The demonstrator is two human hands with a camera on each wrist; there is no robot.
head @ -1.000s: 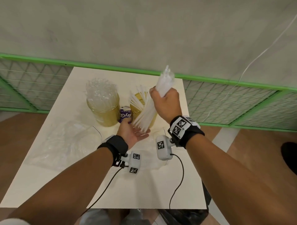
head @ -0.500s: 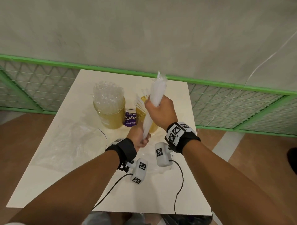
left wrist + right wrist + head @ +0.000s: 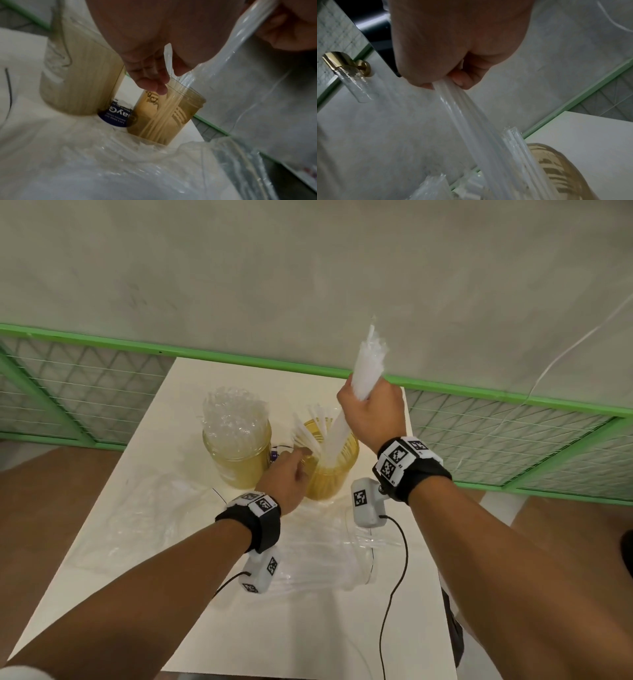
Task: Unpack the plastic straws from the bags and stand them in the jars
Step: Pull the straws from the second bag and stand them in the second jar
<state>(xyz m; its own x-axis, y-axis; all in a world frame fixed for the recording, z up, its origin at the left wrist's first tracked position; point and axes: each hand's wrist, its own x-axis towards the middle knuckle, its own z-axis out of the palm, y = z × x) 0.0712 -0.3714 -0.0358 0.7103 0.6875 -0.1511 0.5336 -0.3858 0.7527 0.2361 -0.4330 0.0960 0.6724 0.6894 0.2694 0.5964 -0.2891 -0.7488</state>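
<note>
My right hand (image 3: 368,405) (image 3: 447,82) grips a bundle of translucent white straws (image 3: 369,361) (image 3: 467,115) near its top. The bundle slants down, and its lower ends reach into the right amber jar (image 3: 337,474) (image 3: 559,170). My left hand (image 3: 301,457) (image 3: 154,83) is at that jar's (image 3: 171,116) left rim, where its fingertips pinch a few loose straws (image 3: 169,59) leaning in the jar. The left amber jar (image 3: 239,460) is packed full of clear straws (image 3: 233,412).
Crumpled clear plastic bags lie on the white table (image 3: 301,628), one at the left (image 3: 147,518) and one in front of the jars (image 3: 325,556). A small purple-labelled tub (image 3: 118,116) stands between the jars. Wrist-camera cables trail over the table's near side.
My right hand has lifted the bundle and swung it over the right jar, with the lower ends now inside. My left hand let go of the bundle's lower end and moved to the jar's rim.
</note>
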